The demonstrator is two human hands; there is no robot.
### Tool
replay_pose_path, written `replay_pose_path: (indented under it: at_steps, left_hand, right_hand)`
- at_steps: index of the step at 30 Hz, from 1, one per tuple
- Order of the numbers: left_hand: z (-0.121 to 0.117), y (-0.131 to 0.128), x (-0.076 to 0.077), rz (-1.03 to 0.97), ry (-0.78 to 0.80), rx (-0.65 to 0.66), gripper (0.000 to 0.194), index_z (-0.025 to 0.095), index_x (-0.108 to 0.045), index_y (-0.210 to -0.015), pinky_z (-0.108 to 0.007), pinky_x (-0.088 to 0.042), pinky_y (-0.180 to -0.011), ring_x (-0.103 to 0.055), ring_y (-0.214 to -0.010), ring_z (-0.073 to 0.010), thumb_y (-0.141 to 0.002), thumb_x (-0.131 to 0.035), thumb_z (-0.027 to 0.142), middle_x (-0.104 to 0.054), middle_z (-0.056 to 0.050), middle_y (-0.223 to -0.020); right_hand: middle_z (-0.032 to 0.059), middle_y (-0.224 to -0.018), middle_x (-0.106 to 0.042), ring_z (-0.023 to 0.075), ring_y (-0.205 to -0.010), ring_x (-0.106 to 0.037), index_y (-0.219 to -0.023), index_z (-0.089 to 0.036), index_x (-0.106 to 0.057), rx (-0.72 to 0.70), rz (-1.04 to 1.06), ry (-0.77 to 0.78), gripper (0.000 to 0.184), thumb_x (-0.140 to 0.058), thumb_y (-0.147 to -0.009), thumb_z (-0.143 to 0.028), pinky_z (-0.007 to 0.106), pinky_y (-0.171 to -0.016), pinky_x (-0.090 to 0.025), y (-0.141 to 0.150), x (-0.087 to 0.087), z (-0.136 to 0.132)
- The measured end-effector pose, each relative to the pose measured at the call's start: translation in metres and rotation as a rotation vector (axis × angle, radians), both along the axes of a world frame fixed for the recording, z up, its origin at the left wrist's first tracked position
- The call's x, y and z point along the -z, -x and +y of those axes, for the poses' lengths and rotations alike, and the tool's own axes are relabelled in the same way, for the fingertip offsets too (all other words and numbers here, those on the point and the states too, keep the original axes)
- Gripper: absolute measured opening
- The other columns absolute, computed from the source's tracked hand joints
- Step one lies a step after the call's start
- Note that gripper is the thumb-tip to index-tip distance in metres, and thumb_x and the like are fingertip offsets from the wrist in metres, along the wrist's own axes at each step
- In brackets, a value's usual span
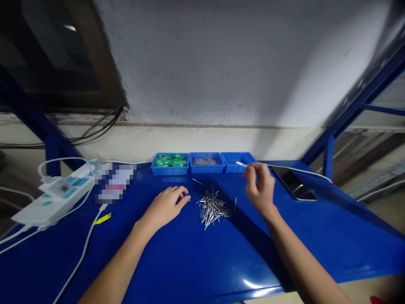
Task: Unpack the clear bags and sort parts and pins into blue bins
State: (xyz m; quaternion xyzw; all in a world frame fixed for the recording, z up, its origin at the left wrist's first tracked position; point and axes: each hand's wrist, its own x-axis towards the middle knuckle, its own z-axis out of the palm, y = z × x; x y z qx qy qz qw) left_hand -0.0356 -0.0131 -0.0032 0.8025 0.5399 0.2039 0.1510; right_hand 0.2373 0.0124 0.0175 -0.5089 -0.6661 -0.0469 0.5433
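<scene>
My left hand [169, 203] rests low over the blue table, left of a heap of thin metal pins [215, 209]. Its fingers curl toward the thumb; whatever lies at their tips is too small to make out. Raised in front of the right-hand blue bin [232, 169], my right hand [261, 188] pinches what looks like a thin whitish strip [240, 164], its end over the bin. A small clear packet [202, 212] lies at the heap's left edge. Two loose pins, one farther back [197, 181] and one to the right [235, 204], lie apart from the heap.
Green packets [171, 161] fill the left blue bin; the middle bin [207, 169] holds small brownish-grey pieces. A dark phone [294, 183] lies at right. At left are a white power strip [60, 194], a blurred-out device [115, 183] and a white cable [84, 249]. A wall stands behind.
</scene>
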Motion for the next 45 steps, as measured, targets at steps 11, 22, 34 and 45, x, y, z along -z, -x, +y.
replay_pose_path:
  at_steps: [11, 22, 34, 45]
  left_hand:
    - [-0.003, -0.009, 0.010, 0.229, -0.033, 0.050, 0.013, 0.021, -0.054, -0.081, -0.033, -0.036, -0.073, -0.052, -0.091, -0.0222, -0.089, -0.044, 0.022, -0.059, -0.003, -0.091]
    - [-0.001, -0.014, 0.016, 0.128, -0.080, 0.123, 0.012, 0.021, -0.054, -0.083, -0.032, -0.035, -0.075, -0.052, -0.091, -0.0205, -0.091, -0.045, 0.023, -0.063, -0.001, -0.088]
    - [-0.003, -0.024, 0.018, -0.132, -0.183, 0.070, 0.012, 0.022, -0.058, -0.092, -0.034, -0.039, -0.079, -0.057, -0.088, -0.0191, -0.090, -0.047, 0.026, -0.065, -0.001, -0.088]
    - [-0.010, -0.027, 0.006, -0.293, -0.320, 0.222, 0.020, 0.021, -0.057, -0.106, -0.032, -0.043, -0.085, -0.056, -0.093, -0.0173, -0.090, -0.047, 0.018, -0.063, -0.005, -0.098]
  right_hand:
    - [0.0122, -0.105, -0.064, 0.0230, -0.100, -0.057, -0.111, -0.015, -0.058, -0.245, -0.536, 0.450, 0.030, -0.041, -0.091, -0.029, 0.034, -0.088, -0.042, 0.040, 0.030, 0.033]
    - [0.0058, -0.096, -0.067, 0.0200, -0.093, -0.054, -0.100, -0.019, -0.063, -0.512, -0.665, 0.423, 0.028, -0.052, -0.079, -0.004, 0.030, -0.078, -0.040, 0.080, 0.045, 0.039]
    - [0.0007, -0.080, -0.052, 0.0123, -0.067, -0.051, -0.113, -0.020, -0.050, -0.620, 0.345, 0.443, 0.028, -0.050, -0.085, -0.024, 0.025, -0.062, -0.042, 0.058, 0.033, 0.005]
    - [-0.0036, -0.072, -0.052, 0.0116, -0.068, -0.055, -0.092, -0.021, -0.045, -0.858, 0.626, 0.657, 0.025, -0.063, -0.078, -0.032, 0.027, -0.067, -0.042, 0.082, 0.035, -0.020]
